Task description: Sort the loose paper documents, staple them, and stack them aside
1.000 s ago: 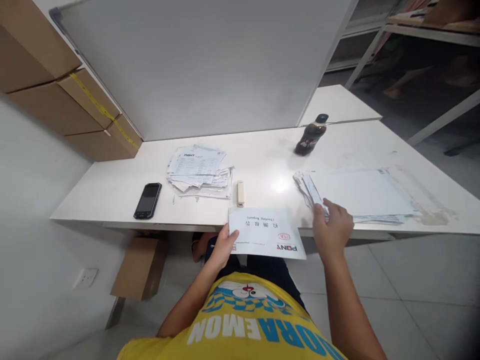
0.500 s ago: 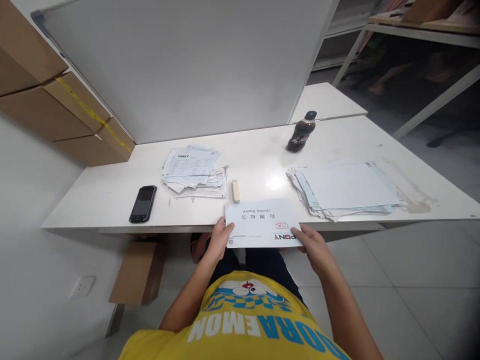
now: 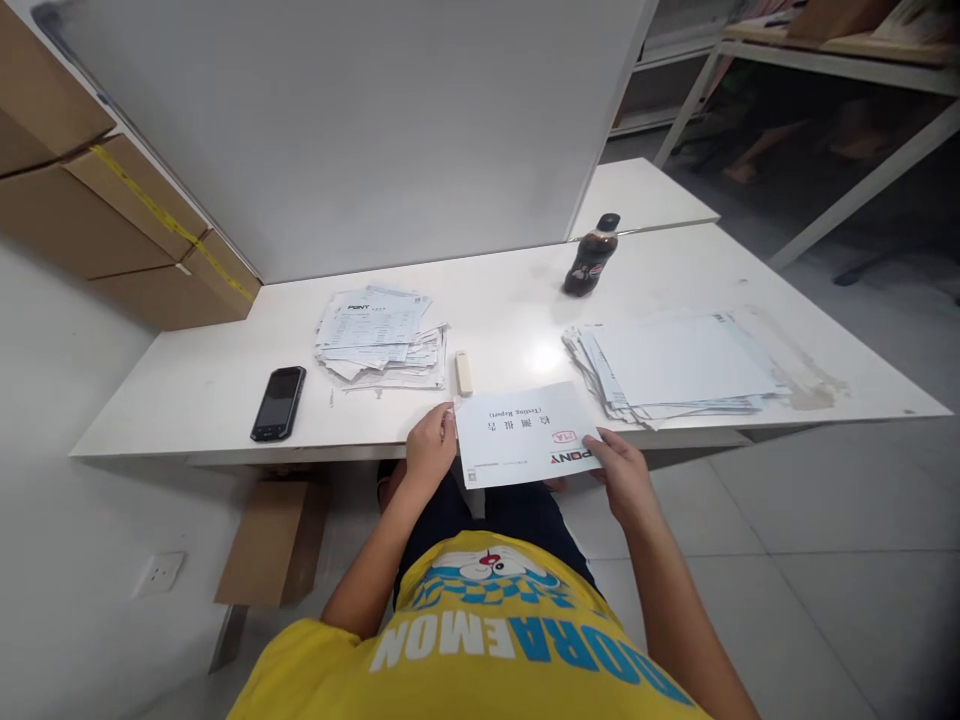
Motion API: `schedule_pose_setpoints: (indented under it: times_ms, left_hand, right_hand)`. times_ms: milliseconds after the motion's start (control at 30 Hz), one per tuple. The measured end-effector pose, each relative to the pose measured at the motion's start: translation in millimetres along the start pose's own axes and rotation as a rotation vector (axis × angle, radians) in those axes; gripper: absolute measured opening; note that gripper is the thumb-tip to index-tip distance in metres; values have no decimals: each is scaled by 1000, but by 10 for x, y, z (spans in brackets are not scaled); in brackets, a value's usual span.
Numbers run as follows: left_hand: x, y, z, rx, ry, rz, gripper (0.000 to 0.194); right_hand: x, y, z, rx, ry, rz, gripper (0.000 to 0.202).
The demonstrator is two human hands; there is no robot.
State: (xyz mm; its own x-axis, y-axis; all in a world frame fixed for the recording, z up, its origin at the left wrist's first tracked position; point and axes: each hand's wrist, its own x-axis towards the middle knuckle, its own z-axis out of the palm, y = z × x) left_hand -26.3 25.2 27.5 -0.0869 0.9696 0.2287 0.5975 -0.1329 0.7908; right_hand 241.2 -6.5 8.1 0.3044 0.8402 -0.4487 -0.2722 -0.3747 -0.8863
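Observation:
Over the table's front edge is a printed testing report sheet (image 3: 517,435), upside down to me, with a red stamp and a PONY logo. My right hand (image 3: 624,472) pinches its right edge, thumb on top. At the sheet's upper left corner, my left hand (image 3: 431,445) is closed with its fingertips on the paper. Just beyond that corner lies a small cream oblong object (image 3: 464,373), whose kind I cannot make out. A messy pile of printed papers (image 3: 379,335) is to the left, and a stack of larger sheets (image 3: 682,362) to the right.
A black rugged handheld phone (image 3: 278,403) lies left on the white table (image 3: 510,300). A dark cola bottle (image 3: 592,258) stands at the back right, near the whiteboard panel (image 3: 375,130). Cardboard boxes (image 3: 150,235) are stacked at the left; another box (image 3: 262,540) is below the table.
My left hand has moved from the sheet's left edge up to its upper left corner. The sheet has tilted slightly, and the view has shifted a little.

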Motion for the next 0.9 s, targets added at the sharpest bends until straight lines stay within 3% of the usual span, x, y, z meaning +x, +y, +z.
schedule_pose_setpoints:
  times_ms: [100, 200, 367, 500, 600, 733, 900]
  left_hand:
    - [139, 5, 84, 137, -41, 262, 30]
    - [219, -58, 206, 208, -8, 379, 31]
    - [217, -164, 271, 222, 50, 400, 35]
    - [253, -134, 241, 245, -117, 456, 49]
    - [284, -113, 246, 193, -192, 417, 48]
    - [288, -121, 279, 129, -126, 364, 41]
    - [295, -148, 308, 185, -103, 367, 43]
  right_hand:
    - [51, -10, 13, 10, 0, 4, 44]
    - [80, -46, -8, -9, -14, 16, 44]
    - [105, -16, -89, 29, 60, 18, 49]
    - [130, 28, -87, 17, 73, -24, 47]
    - [137, 31, -10, 20, 59, -41, 48]
    - [115, 1, 116, 13, 29, -47, 50]
    - [81, -64, 181, 6, 85, -11, 55]
